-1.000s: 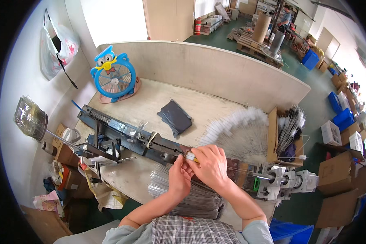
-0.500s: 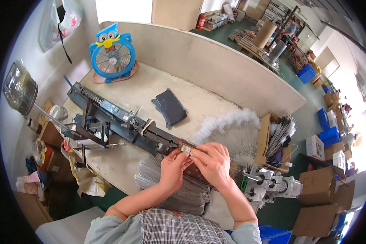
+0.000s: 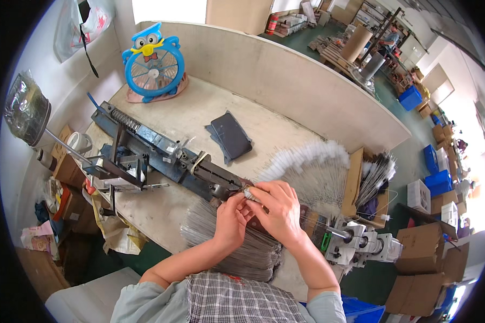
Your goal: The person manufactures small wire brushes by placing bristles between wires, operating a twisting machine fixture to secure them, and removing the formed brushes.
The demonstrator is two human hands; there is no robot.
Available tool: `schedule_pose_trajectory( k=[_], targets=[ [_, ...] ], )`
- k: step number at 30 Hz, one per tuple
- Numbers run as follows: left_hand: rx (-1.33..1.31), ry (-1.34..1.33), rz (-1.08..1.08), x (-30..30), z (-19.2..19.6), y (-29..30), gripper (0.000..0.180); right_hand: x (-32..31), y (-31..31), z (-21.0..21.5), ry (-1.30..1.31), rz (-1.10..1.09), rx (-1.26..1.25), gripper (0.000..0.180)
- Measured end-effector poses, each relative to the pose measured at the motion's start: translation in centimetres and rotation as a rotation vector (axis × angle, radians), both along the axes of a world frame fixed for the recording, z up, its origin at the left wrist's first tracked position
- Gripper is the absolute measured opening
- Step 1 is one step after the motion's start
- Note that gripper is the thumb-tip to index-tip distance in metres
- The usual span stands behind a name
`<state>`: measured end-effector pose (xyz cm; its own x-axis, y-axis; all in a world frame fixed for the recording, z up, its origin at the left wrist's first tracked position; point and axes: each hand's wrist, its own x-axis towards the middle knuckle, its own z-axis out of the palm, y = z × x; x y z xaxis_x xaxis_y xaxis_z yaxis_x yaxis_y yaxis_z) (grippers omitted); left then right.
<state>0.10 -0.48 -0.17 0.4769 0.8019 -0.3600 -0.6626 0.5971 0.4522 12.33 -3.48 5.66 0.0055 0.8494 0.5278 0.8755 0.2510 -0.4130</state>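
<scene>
In the head view, both hands meet over the right-hand stretch of the long dark metal fixture (image 3: 164, 151) lying slantwise across the tabletop (image 3: 194, 102), with a small pale piece (image 3: 248, 194) between them. Good handling here would, I judge, mean steadying the piece with one hand while the other makes fine adjustments, using light fingertip pressure and keeping it in line with the fixture. Keeping the wrists clear of the thin wire bundle (image 3: 256, 257) on the near side should also help, since loose strands could snag.

The right hand (image 3: 278, 209) is nearly closed, its thumb and bent fingers pinching the piece from the far right. The left hand (image 3: 231, 218) has its fingers curled and its thumb and forefinger drawn together at the piece's near side; whether they grip it or merely touch it, I cannot tell. The piece itself is mostly covered, so its exact shape is unclear.
</scene>
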Motion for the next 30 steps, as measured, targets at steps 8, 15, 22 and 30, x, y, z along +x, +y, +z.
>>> schedule_pose_trajectory(
  k=[8, 15, 22, 30],
  targets=[
    [0.035, 0.003, 0.011, -0.2, -0.1, 0.0, 0.017, -1.4, -0.3, 0.0, -0.025, -0.122, 0.036, 0.033],
    [0.077, 0.090, 0.030, 0.3, 1.1, -0.3, 0.010, -0.2, -1.8, -0.7, -0.084, -0.171, 0.000, 0.024],
    [0.099, 0.093, 0.003, 0.4, 0.6, -0.2, 0.010, 0.2, -1.7, -0.7, -0.037, -0.136, -0.039, 0.023],
    [0.026, 0.034, 0.030, 0.1, 0.7, -0.1, 0.009, -0.9, -0.9, -0.6, 0.017, -0.145, 0.002, 0.029]
  ],
)
